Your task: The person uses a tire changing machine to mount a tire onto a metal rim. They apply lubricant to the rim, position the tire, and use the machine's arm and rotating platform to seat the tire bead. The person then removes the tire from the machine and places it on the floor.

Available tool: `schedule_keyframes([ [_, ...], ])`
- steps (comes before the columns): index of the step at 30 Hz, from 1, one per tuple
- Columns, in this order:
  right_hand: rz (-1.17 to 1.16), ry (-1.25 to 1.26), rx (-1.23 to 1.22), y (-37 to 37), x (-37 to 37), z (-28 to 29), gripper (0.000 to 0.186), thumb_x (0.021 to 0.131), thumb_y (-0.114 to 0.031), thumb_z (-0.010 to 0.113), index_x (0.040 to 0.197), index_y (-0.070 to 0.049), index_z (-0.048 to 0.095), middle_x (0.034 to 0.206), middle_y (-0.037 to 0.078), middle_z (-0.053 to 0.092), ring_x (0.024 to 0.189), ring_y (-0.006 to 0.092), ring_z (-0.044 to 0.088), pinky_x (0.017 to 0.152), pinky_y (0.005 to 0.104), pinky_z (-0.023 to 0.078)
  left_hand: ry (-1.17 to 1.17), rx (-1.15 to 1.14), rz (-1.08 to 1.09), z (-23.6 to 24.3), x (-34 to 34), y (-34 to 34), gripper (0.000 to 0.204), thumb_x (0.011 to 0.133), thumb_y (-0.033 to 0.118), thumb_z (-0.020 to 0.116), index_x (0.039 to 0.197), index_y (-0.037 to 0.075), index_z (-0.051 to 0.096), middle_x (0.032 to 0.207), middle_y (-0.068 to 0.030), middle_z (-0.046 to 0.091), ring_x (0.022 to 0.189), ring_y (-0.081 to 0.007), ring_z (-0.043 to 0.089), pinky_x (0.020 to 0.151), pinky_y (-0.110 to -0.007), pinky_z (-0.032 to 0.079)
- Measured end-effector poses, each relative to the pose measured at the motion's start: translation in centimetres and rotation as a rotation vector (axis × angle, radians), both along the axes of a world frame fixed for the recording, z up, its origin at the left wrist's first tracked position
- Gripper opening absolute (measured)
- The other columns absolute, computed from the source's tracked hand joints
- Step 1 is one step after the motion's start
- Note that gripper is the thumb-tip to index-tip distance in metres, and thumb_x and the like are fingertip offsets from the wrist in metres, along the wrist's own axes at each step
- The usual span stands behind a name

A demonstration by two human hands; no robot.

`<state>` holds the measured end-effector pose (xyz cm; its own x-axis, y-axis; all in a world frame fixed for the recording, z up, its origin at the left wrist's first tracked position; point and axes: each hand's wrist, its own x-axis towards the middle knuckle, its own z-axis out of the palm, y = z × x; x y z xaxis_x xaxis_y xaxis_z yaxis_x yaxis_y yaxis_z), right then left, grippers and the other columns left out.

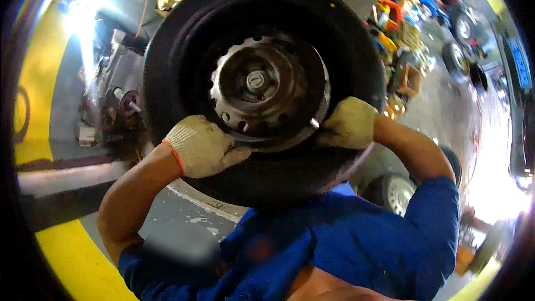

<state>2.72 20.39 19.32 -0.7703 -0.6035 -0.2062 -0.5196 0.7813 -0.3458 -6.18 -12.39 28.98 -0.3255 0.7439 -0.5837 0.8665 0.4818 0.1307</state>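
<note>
A large black tyre stands in front of my chest, its open side toward me. Inside its opening sits a worn steel wheel rim with small holes round its edge and a round hub piece at the centre. Gloved in off-white knit with an orange cuff, my left hand grips the tyre's inner edge at lower left. At lower right my right hand, in a similar glove, curls over that edge, its fingertips in shadow. A small shiny stub shows beside them. Whether the tyre is seated on the rim, I cannot tell.
Machine parts stand close on the left by a yellow and grey wall. Behind me at right is a wheel with a pale rim. Farther right lie more wheels, a small wooden box and a heap of mixed items.
</note>
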Motion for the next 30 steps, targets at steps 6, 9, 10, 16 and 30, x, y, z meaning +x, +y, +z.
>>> schedule_keyframes([
  [6,0.023,-0.173,-0.013,8.7,-7.8,-1.7,0.041,0.097,-0.048,0.056,0.098,-0.013,0.078,0.09,0.016,0.074,0.082,0.0359,0.069,0.075,0.043,0.056,-0.039,-0.031,0.142,3.0,-3.5,9.0,0.051,0.103,0.053,0.04,0.102,0.014,0.075,0.09,-0.0209,0.072,0.087,-0.0423,0.069,0.083,-0.052,0.053],
  [9,-0.105,-0.179,-0.177,11.0,-10.1,-6.0,0.032,0.092,-0.042,0.066,0.096,-0.011,0.076,0.093,0.015,0.073,0.086,0.0343,0.07,0.08,0.0422,0.056,-0.088,-0.228,0.157,2.5,-5.2,13.2,0.058,0.104,0.058,0.035,0.112,0.014,0.072,0.099,-0.0223,0.073,0.094,-0.0433,0.069,0.088,-0.052,0.053],
  [10,-0.132,-0.085,-0.248,12.1,-11.9,-7.4,0.03,0.089,-0.04,0.069,0.096,-0.011,0.076,0.093,0.014,0.073,0.087,0.0341,0.07,0.08,0.0424,0.056,-0.1,-0.238,0.204,1.9,-6.2,13.7,0.059,0.104,0.059,0.034,0.112,0.014,0.072,0.1,-0.0223,0.073,0.095,-0.0431,0.069,0.089,-0.051,0.053],
  [16,-0.642,0.876,-0.098,24.1,-32.9,-5.3,0.052,0.084,-0.029,0.076,0.131,-0.014,0.062,0.115,0.015,0.069,0.107,0.0318,0.066,0.085,0.0425,0.056,-0.113,-0.288,0.227,1.6,-8.0,17.7,0.063,0.103,0.061,0.034,0.113,0.011,0.071,0.104,-0.0225,0.073,0.098,-0.041,0.07,0.092,-0.051,0.052],
  [30,-0.992,0.284,-1.018,15.7,-30.7,-4.2,0.054,0.077,-0.029,0.087,0.119,-0.003,0.064,0.111,0.013,0.075,0.102,0.0239,0.07,0.094,0.0361,0.054,-0.127,-0.166,0.112,-1.6,-10.4,16.7,0.06,0.101,0.055,0.04,0.115,0.008,0.073,0.122,-0.0217,0.069,0.112,-0.0397,0.066,0.101,-0.047,0.048],
])
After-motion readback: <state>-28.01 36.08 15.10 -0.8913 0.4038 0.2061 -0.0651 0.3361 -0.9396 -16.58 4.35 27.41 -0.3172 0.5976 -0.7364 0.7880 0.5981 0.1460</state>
